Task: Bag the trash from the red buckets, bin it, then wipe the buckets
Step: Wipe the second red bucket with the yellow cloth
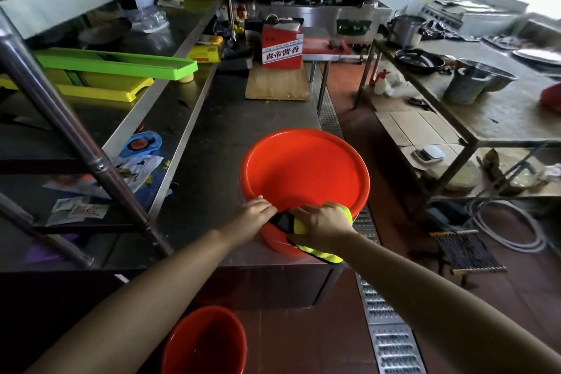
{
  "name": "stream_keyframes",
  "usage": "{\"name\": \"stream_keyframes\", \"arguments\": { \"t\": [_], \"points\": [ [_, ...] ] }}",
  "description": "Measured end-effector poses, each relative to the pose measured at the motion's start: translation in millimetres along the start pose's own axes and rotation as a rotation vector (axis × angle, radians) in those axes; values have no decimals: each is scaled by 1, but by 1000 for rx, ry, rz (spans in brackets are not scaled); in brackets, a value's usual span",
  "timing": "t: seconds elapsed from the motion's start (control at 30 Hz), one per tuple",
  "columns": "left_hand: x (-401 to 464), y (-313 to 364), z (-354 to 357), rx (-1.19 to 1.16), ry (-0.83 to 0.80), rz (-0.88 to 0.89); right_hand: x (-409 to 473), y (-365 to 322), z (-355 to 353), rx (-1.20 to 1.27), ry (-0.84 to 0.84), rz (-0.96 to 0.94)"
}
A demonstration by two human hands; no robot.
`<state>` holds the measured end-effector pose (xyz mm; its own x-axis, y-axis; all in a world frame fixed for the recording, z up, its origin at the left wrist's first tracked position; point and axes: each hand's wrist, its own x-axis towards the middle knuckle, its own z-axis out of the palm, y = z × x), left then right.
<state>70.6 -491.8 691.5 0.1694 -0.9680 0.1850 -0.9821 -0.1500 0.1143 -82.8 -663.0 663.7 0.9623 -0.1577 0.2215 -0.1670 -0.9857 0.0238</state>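
Two red buckets are in sight. One red bucket [305, 179] sits on the steel counter [218, 136], at its near right corner, tilted a little toward the person; its inside looks bare. The second red bucket [204, 343] stands on the tiled floor [303, 337] below and nearer than both hands, just under the left forearm.

Two bare hands meet at the near rim of the counter bucket. The left hand [253, 215] grips that rim, fingers bent over its edge and pointing right toward the other hand. The right hand [318, 223] presses one yellow cloth [321, 247] with a dark border against the rim and outer wall, fingers curled over the cloth; part of it hangs down below the knuckles, outside the bucket. The fingertips of the two hands are almost touching.

Beyond the fingers, further up the counter, lie one wooden board [274, 83] and, standing on its far end, one red box [282, 45] with white lettering. To the left of the left hand, a lower shelf carries scattered packets [77, 208]; higher up rest one green tray [115, 62] and one yellow tray [100, 89]. To the right of the right hand, a metal floor drain [382, 313] runs along the counter.
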Motion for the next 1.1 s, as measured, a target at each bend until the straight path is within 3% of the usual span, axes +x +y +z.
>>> {"name": "stream_keyframes", "arguments": {
  "t": [0.07,0.13,0.3,0.47,0.6,0.7,0.83,1.0,1.1],
  "points": [
    [-4,-9,0,34,-64,37,-11,16,6,-38,69,-94],
    [-1,-14,-4,66,1,124,-15,32,9,-47,111,-161],
    [2,-24,-15,90,31,272,-15,54,8,-1,77,-247],
    [14,-41,-6,99,-208,244,-15,63,-1,13,26,-285],
    [15,-43,1,-134,-350,69,-14,54,-8,-11,-72,-210],
    [14,-41,7,-219,-249,101,-4,39,-10,-87,-166,-125],
    [13,-31,12,-29,-180,215,6,12,-1,-88,-213,-69],
    [7,-43,17,27,-19,277,-6,20,5,-35,-74,-106],
    [6,-66,7,71,-40,265,-24,54,1,-49,18,-236]
  ]
}}
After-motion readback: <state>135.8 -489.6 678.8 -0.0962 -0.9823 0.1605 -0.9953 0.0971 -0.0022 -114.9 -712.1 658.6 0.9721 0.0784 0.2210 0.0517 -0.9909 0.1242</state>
